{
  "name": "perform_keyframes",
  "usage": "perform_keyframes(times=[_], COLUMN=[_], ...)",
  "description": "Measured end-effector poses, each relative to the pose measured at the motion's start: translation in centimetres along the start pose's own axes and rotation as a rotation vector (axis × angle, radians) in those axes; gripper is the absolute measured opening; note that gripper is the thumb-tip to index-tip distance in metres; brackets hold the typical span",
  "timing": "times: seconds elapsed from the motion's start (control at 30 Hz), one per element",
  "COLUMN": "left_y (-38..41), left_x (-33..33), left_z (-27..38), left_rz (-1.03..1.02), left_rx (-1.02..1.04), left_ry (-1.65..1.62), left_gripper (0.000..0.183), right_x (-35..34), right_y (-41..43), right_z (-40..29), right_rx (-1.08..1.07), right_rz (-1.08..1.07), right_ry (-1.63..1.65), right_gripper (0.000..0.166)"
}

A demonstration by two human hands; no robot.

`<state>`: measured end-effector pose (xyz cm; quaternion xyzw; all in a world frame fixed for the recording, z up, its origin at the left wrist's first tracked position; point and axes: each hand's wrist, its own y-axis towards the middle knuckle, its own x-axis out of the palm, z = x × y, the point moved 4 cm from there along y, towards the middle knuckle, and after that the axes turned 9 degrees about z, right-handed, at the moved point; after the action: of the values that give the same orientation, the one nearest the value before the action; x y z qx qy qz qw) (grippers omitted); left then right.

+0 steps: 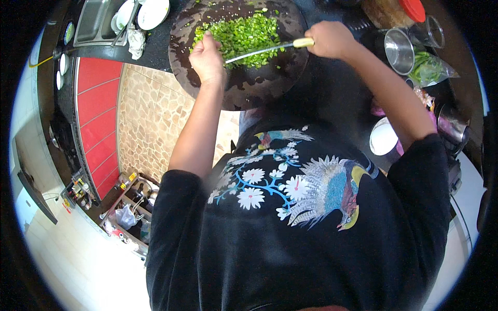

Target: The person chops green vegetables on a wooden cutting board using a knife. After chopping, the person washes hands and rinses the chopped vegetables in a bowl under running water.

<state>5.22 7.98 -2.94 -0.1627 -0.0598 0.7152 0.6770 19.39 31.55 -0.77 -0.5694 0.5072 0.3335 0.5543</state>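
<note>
A round dark cutting board (249, 95) lies before me at the counter's edge. Chopped green vegetable pieces (245, 35) are heaped on its middle, with small bits scattered around. My right hand (328, 41) grips the pale yellow handle of a kitchen knife (264, 50). The blade slants across the near side of the heap, its tip towards my left hand. My left hand (207, 58) is over the heap's left end, beside the knife tip, fingers curled and thumb up. Whether it touches the blade or holds any pieces is hidden.
On the left are a metal sink (90, 23), white dishes (153, 13) and a crumpled plastic bag (137, 42). To the right stand a steel pot (399, 52), a bag of green vegetables (428, 68), a red-lidded container (412, 11) and a white bowl (383, 137) near my right arm.
</note>
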Motion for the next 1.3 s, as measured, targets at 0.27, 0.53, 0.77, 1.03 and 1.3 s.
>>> perform_keyframes(times=[0.27, 0.53, 0.77, 1.03, 1.3], left_y=[3.0, 5.0, 7.2, 4.8, 4.7], left_x=[-0.5, -1.2, -3.3, -3.7, -5.5], left_z=[-2.9, 1.4, -2.3, 0.0, 0.3], left_rz=[-0.012, 0.054, 0.067, 0.086, 0.087], left_rx=[0.046, 0.239, -0.097, 0.157, 0.062], left_ry=[0.023, 0.221, -0.05, 0.112, 0.063], left_gripper=[0.042, 0.043, 0.041, 0.041, 0.044], right_x=[2.4, 1.7, -0.4, 2.7, 1.0], right_y=[0.9, 4.4, 4.8, 4.5, 4.8], right_z=[-1.0, -1.9, -4.5, -4.1, -4.8], right_rx=[0.006, -0.016, 0.001, 0.002, -0.067], right_rz=[-0.001, 0.004, -0.068, -0.09, -0.036], right_ry=[-0.023, 0.054, -0.005, 0.054, 0.059], right_gripper=[0.019, 0.021, 0.02, 0.021, 0.019])
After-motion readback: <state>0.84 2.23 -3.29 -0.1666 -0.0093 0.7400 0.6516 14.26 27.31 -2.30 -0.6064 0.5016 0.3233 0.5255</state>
